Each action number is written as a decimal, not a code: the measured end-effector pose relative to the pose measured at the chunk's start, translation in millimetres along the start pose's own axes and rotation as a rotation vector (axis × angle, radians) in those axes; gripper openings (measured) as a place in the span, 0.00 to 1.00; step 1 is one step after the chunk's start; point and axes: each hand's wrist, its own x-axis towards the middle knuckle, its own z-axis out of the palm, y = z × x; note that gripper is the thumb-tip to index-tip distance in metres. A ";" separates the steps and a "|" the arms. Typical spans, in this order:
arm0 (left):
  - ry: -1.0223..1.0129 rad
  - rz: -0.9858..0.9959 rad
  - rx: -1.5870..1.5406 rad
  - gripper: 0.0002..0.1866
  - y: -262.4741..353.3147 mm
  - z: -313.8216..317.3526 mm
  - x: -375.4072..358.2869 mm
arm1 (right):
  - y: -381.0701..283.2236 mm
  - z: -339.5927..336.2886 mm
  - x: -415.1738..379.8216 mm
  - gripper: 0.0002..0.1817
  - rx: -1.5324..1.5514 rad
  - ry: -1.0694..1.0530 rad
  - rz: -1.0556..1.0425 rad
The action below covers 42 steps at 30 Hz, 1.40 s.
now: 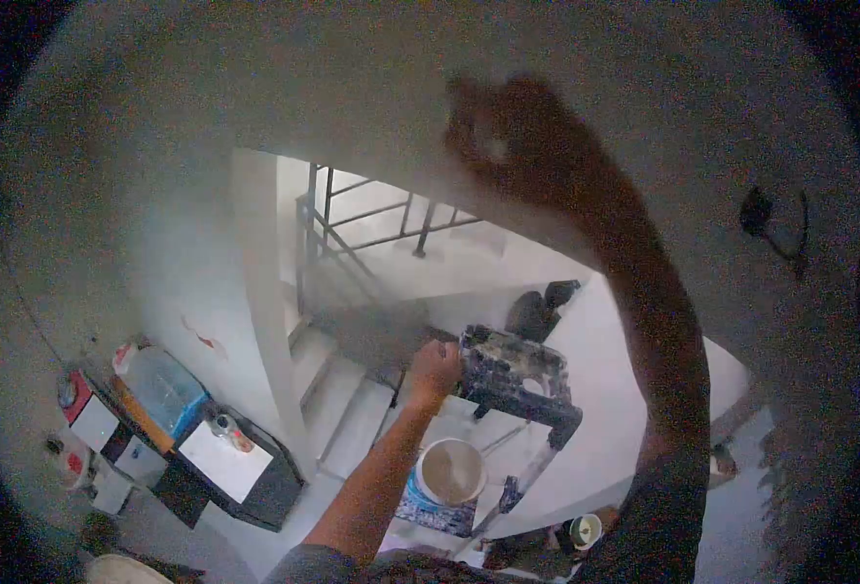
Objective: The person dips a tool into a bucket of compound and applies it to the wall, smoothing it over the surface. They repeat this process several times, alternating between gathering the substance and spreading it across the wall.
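My right hand (512, 131) is raised high against the pale grey ceiling (371, 88). Its fingers are curled, with a small whitish spot at them; what they hold is too dark and blurred to name. Lower down, my left hand (435, 368) is closed at the left edge of a dark, paint-splattered stepladder top (517, 370). Beneath that top stands a bucket (417, 487) of pale, cloudy liquid, on a lower part of the ladder.
Stairs (352, 414) and a dark metal railing (366, 214) lie beyond the ladder. At lower left, a dark cabinet (289, 487) carries a clear-and-blue container (167, 389) and papers. A small open can (585, 530) is at lower right. Some cable (780, 238) hangs from the ceiling.
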 end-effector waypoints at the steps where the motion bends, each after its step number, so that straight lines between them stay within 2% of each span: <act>1: 0.000 0.146 0.076 0.15 6.1 -12.6 -2.1 | 28.5 -3.4 13.5 0.20 -0.111 0.205 -0.168; 2: 0.001 0.291 0.152 0.14 9.7 -20.1 -3.4 | 51.6 -3.3 25.9 0.20 -0.221 0.411 -0.336; 3: -0.011 0.287 0.154 0.14 7.0 -16.3 -3.5 | 53.1 -0.5 25.4 0.20 -0.215 0.405 -0.327; 5: -0.042 0.045 -0.068 0.09 11.1 -16.8 0.7 | 45.0 3.8 26.9 0.16 -0.384 0.144 0.046; 6: -0.012 0.268 0.174 0.08 10.3 -20.3 -2.9 | 32.8 12.0 16.0 0.16 -0.319 -0.014 0.031; 7: -0.019 0.268 0.171 0.08 11.6 -20.9 -6.6 | 10.8 20.8 -2.1 0.17 -0.254 -0.170 0.017; 9: -0.024 0.207 0.194 0.09 14.8 -21.9 -3.1 | -6.9 61.3 -39.5 0.17 -0.159 -0.333 -0.068; 10: -0.016 0.208 0.195 0.09 13.5 -16.2 -3.4 | -24.8 68.7 -70.5 0.13 -0.055 -0.290 -0.137; 11: -0.006 0.146 0.015 0.09 6.5 -8.0 -5.8 | -48.0 66.7 -87.9 0.12 0.013 -0.499 0.056; 12: 0.008 0.088 -0.163 0.09 2.8 -5.5 0.1 | -54.6 54.7 -105.8 0.13 0.084 -0.463 0.060; 13: 0.012 0.097 -0.157 0.09 8.7 -15.3 4.8 | -54.1 40.5 -127.9 0.14 0.158 -0.431 0.066; 15: -0.062 0.047 -0.146 0.09 26.3 -32.8 -3.3 | -53.3 25.5 -179.9 0.16 0.442 -0.424 0.469; 17: -0.104 -0.017 -0.062 0.08 16.5 -21.7 2.5 | -49.0 27.5 -235.2 0.16 0.763 -0.131 0.465; 18: -0.080 0.042 0.020 0.07 20.1 -25.8 -0.5 | -55.0 33.3 -264.1 0.16 0.783 -0.149 0.488; 19: -0.066 0.100 0.104 0.06 22.0 -24.0 -2.8 | -63.0 42.0 -295.3 0.13 0.877 -0.123 0.667; 20: 0.119 0.164 -0.002 0.11 18.7 -17.4 -1.1 | -70.2 54.4 -325.2 0.11 0.968 -0.099 0.862; 21: 0.299 0.220 -0.107 0.17 15.6 -8.2 1.4 | -74.7 70.8 -361.0 0.10 1.106 -0.312 1.116; 23: 0.123 0.137 -0.085 0.15 9.8 -8.3 0.0 | -106.5 108.7 -418.3 0.10 1.236 -0.291 1.524; 25: 0.189 0.416 0.231 0.12 6.8 -7.1 0.7 | -134.7 157.0 -488.6 0.13 1.560 -0.005 1.419; 26: 0.047 0.075 -0.078 0.13 24.8 -19.7 2.5 | -138.9 159.2 -487.9 0.14 1.557 -0.156 1.593; 27: -0.083 -0.276 -0.375 0.13 37.7 -26.8 4.0 | -152.7 174.7 -503.6 0.14 1.572 -0.171 1.628; 28: -0.103 -0.296 -0.360 0.13 28.2 -18.2 5.2 | -170.1 199.2 -525.8 0.13 1.498 -0.139 1.597; 30: 0.044 0.033 -0.020 0.15 6.2 -6.0 6.6 | -185.1 217.8 -535.4 0.12 1.439 -0.121 1.582; 32: 0.049 0.068 -0.078 0.15 6.5 -5.1 4.1 | -179.8 230.4 -521.4 0.17 1.434 -0.422 1.583; 33: 0.074 0.114 -0.150 0.14 5.6 -6.0 4.2 | -185.4 253.1 -534.9 0.17 1.453 -0.429 1.586; 34: 0.120 0.423 0.327 0.14 1.6 -8.3 7.2 | -198.0 286.7 -556.6 0.18 1.102 -0.403 1.214; 35: 0.113 0.419 0.341 0.14 1.1 -8.6 6.1 | -206.2 312.7 -569.2 0.19 0.751 -0.356 0.839; 36: 0.161 0.441 0.251 0.14 2.2 -7.6 5.0 | -205.7 326.8 -569.4 0.19 0.767 -0.356 0.838; 38: 0.209 0.460 0.175 0.13 9.0 -8.5 3.5 | -205.4 352.2 -569.4 0.18 0.864 -0.610 0.688; 39: 0.089 0.229 0.024 0.13 11.5 -11.6 5.1 | -211.9 364.4 -568.4 0.18 0.879 -0.613 0.686; 40: -0.024 -0.003 -0.127 0.13 9.6 -12.6 5.8 | -218.1 375.2 -563.9 0.16 0.834 -0.784 0.772; 41: -0.022 -0.013 -0.117 0.13 6.4 -9.3 5.8 | -223.6 384.2 -563.1 0.14 0.781 -0.955 0.854; 42: -0.013 -0.011 -0.190 0.13 4.7 -6.0 6.8 | -227.7 389.3 -565.7 0.14 0.795 -0.961 0.844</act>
